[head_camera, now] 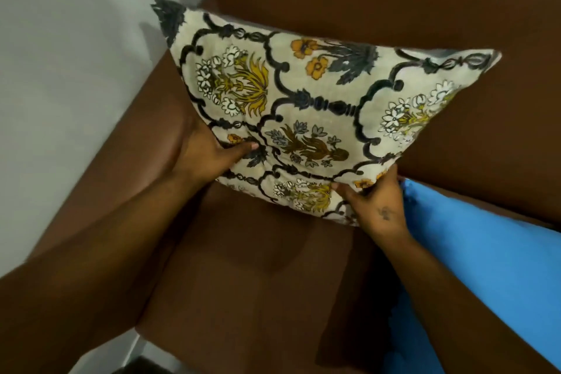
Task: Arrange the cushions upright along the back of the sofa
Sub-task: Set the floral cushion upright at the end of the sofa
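Sitting under both hands is a big brown sofa (258, 267), its back rising up behind them. A flowery cushion (303, 112) is leaning against that back, held up between the two hands. A blue cushion (485, 267) is lying just beside the right hand, on its outer side. The left hand (209, 152) is gripping the flowery cushion's left edge, thumb on the front. The right hand (376, 200) is pinching its bottom corner.
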